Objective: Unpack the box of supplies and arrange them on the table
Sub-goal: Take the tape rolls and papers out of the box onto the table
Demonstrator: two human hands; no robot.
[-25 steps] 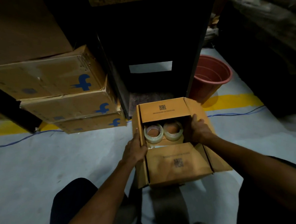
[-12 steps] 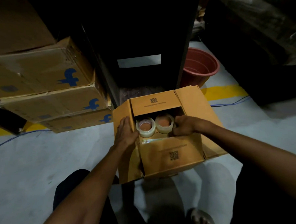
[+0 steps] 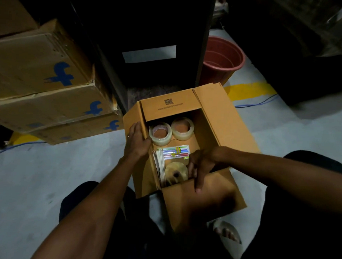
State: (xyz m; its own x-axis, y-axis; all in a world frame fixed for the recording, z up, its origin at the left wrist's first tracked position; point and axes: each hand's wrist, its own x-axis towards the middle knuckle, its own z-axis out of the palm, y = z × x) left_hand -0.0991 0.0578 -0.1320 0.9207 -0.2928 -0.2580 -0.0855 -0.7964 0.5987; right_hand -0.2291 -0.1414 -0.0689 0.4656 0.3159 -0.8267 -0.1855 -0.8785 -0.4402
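An open brown cardboard box (image 3: 220,118) stands on the grey floor in front of me. Two clear tape rolls (image 3: 160,134) (image 3: 182,128) lie side by side at its far end. Nearer me inside it are a packet of coloured pens (image 3: 174,151), a stack of papers (image 3: 159,164) and a flat yellowish tape roll (image 3: 175,172). My left hand (image 3: 136,142) grips the box's left wall, fingers over the rim beside the left roll. My right hand (image 3: 199,165) presses the near flap (image 3: 203,198) outward, fingers spread on it.
Stacked cardboard boxes (image 3: 42,85) with blue logos sit at the left. A dark cabinet (image 3: 149,43) stands right behind the box, a reddish plastic bucket (image 3: 222,59) at its right. A blue cable (image 3: 256,104) and a yellow line (image 3: 248,89) cross the floor. My sandalled foot (image 3: 227,232) is below the box.
My right hand moved from the right tape roll to the near flap and folded it down, uncovering the pens, papers and flat roll. The view came closer to the box.
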